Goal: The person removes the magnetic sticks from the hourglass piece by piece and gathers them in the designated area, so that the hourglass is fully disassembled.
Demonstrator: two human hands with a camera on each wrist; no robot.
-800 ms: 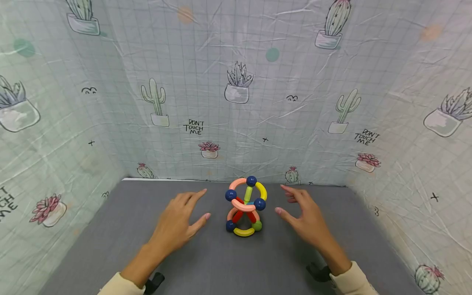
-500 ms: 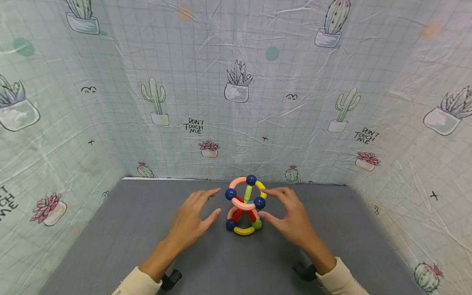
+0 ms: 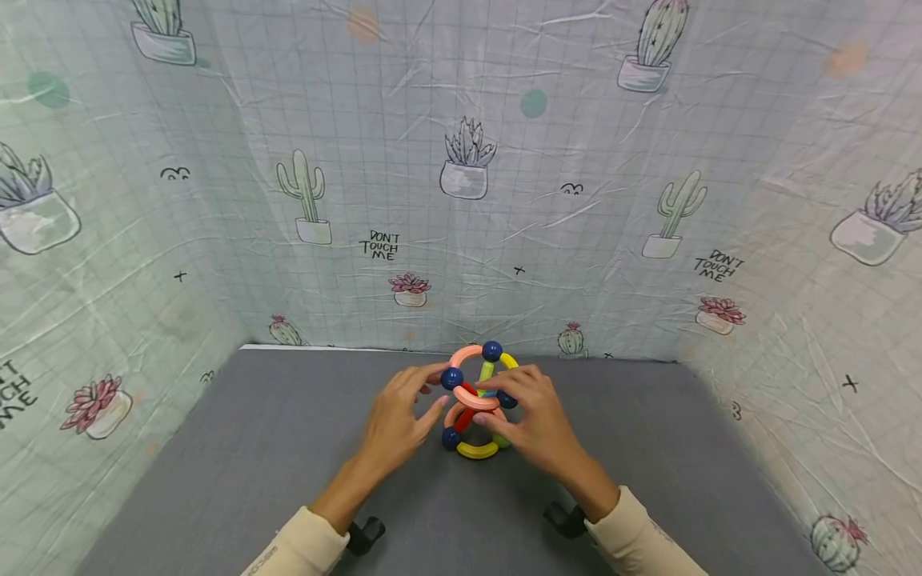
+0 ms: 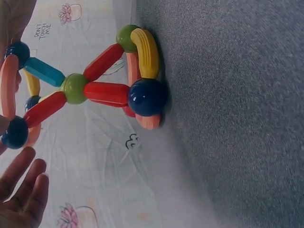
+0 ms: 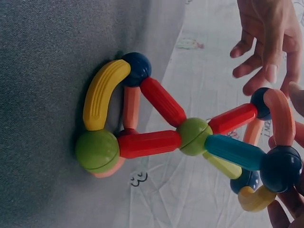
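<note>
Evidently the ball-and-rod toy [image 3: 476, 401] stands upright near the middle of the grey table [image 3: 259, 440], a hand at either side of its upper ring. The left hand [image 3: 394, 420] is loosely spread, thumb away from the fingers, which reach up to the left navy ball [image 3: 451, 378]; whether they touch it I cannot tell. The right hand [image 3: 540, 420] has its fingers about the right navy ball [image 3: 507, 399], partly covering it in the head view, while its thumb sits lower, in front of the toy; whether it grips or merely touches is unclear.

At the toy's waist, a central green ball [image 5: 194, 136] joins red rods above and below with a blue rod [image 5: 235, 152] and a lime one. The lower ring rests on the table, its front yellow curved rod [image 3: 478, 452] running from a lower navy ball [image 3: 450, 438] to a lower green ball [image 5: 97, 151]. Behind hangs a creased backdrop [image 3: 403, 184] printed with potted cacti (it even says "Don't touch me"). Both wrists show cream sleeves [image 3: 306, 544] and dark bands [image 3: 366, 534]
</note>
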